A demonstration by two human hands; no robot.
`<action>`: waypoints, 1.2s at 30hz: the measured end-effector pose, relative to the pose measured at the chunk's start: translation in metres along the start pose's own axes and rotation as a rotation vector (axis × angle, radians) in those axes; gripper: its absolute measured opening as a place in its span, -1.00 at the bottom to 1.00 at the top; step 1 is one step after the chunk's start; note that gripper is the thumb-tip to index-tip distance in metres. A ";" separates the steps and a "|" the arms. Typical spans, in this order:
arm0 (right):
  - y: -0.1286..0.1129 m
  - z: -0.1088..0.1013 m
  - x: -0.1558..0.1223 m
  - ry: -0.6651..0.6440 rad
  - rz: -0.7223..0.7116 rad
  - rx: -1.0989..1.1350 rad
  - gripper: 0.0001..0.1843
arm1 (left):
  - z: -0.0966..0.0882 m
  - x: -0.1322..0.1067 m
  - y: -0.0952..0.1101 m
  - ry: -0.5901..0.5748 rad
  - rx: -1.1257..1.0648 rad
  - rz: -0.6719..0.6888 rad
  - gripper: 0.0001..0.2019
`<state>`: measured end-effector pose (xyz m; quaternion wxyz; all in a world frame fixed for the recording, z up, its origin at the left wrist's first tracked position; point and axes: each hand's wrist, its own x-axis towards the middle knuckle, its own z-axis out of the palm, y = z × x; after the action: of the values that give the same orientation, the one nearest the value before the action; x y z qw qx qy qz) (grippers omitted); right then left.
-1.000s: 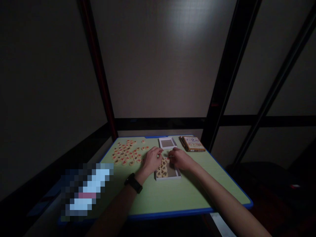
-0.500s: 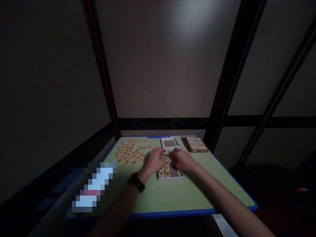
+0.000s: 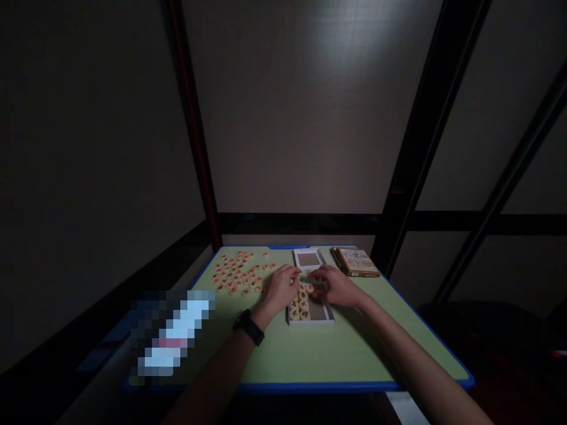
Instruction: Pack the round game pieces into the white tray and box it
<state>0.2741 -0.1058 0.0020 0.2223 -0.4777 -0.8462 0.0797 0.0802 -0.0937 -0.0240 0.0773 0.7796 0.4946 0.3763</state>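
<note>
A shallow white box (image 3: 328, 321) with a grey-brown floor lies on the table. Several round Chinese chess pieces (image 3: 304, 305) with dark characters stand in rows along its left side. My left hand (image 3: 282, 288), a black watch on its wrist, is bent over the box's far left side, fingers curled at the wall; its fingertips are partly hidden. Over the far right part of the box is my right hand (image 3: 337, 285), fingers apart. A piece with a red mark (image 3: 309, 288) lies just beside its fingertips.
Loose chess pieces with red and dark characters (image 3: 239, 274) are spread over the table's far left. A white box lid (image 3: 297, 260) lies behind the box. Flat printed boxes (image 3: 358, 262) are stacked at the back right. The green table (image 3: 319, 360) has a blue edge.
My right hand's fingers have drawn back a little to the right from the red-marked piece, which now shows more fully. My left hand stays at the box. The view has shifted slightly.
</note>
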 end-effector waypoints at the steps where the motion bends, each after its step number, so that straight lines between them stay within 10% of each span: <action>1: 0.000 -0.001 0.000 0.012 -0.012 0.026 -0.65 | 0.000 0.000 -0.001 0.004 0.001 -0.003 -0.71; 11: 0.011 0.009 0.009 0.276 0.062 0.174 -0.66 | -0.005 0.004 -0.007 -0.046 0.165 -0.065 -0.84; 24: 0.014 0.001 0.007 0.228 0.284 0.115 -0.80 | -0.107 0.028 -0.090 -0.337 0.565 -0.268 -0.74; 36: 0.030 0.016 0.008 0.247 0.190 -0.004 -0.75 | -0.118 0.044 -0.095 -0.476 0.559 -0.210 -0.74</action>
<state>0.2863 -0.0823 -0.0204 0.3151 -0.5621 -0.7637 0.0391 -0.0558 -0.0395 0.0343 0.0126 0.7813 0.6235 0.0257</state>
